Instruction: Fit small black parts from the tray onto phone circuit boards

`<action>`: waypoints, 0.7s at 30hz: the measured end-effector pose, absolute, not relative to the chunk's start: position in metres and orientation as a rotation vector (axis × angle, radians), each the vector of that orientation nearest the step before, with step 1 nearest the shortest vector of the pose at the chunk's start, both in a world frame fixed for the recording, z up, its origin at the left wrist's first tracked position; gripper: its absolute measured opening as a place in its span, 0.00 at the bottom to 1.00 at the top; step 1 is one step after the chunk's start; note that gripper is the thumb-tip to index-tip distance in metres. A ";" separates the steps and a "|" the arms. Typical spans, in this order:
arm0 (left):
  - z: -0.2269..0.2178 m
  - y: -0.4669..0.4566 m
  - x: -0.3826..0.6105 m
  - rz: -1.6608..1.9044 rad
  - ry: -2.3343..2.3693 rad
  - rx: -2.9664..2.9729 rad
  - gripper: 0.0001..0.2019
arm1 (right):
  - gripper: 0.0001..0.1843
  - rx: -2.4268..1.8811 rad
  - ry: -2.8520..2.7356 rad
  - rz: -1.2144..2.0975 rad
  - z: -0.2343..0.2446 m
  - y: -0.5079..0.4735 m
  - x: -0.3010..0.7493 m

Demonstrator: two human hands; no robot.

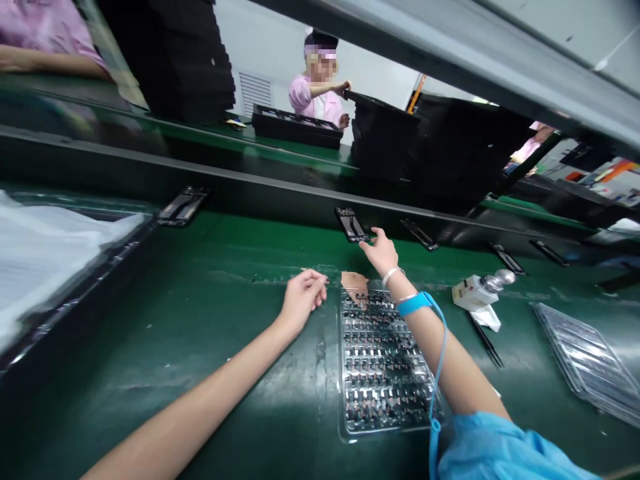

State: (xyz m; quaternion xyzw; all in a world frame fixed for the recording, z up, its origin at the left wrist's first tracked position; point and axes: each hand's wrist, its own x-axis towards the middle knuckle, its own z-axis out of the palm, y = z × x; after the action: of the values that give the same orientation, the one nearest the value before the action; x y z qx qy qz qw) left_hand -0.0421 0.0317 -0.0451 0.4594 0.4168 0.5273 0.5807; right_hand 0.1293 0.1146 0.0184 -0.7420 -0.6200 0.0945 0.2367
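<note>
My right hand (381, 252) reaches up with its fingers spread, its fingertips at or just beside a black phone frame (351, 225) on the edge of the belt. My left hand (303, 299) rests on the green mat (200, 333) with curled fingers and nothing visible in it. Between and below my hands lies a clear plastic tray (380, 363) of small black parts in rows. A tan flat piece (354, 283) lies at the tray's far end. A blue wrist strap (414, 304) with a coiled cord circles my right wrist, above a white band (392, 276).
Several black frames (419, 234) lie along the raised belt (260, 190). A white dispenser (475, 292), black tweezers (486, 340) and stacked clear trays (585, 360) lie to the right; white plastic sheeting (50, 260) lies left. Beyond, a co-worker in pink (316, 90) handles black trays.
</note>
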 end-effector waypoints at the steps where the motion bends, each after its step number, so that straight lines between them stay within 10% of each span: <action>1: -0.047 0.032 -0.041 1.233 0.973 1.086 0.08 | 0.27 -2.080 -1.674 0.219 0.011 0.129 0.124; 21: -0.020 0.028 -0.036 1.372 0.814 0.779 0.09 | 0.22 -1.735 -1.659 0.386 0.016 0.084 0.130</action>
State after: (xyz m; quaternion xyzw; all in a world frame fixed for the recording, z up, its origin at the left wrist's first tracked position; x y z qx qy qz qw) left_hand -0.0362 0.0278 -0.0196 0.3402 0.3555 0.5994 0.6313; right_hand 0.1301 0.0842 0.0159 -0.6691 -0.6398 0.1488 0.3476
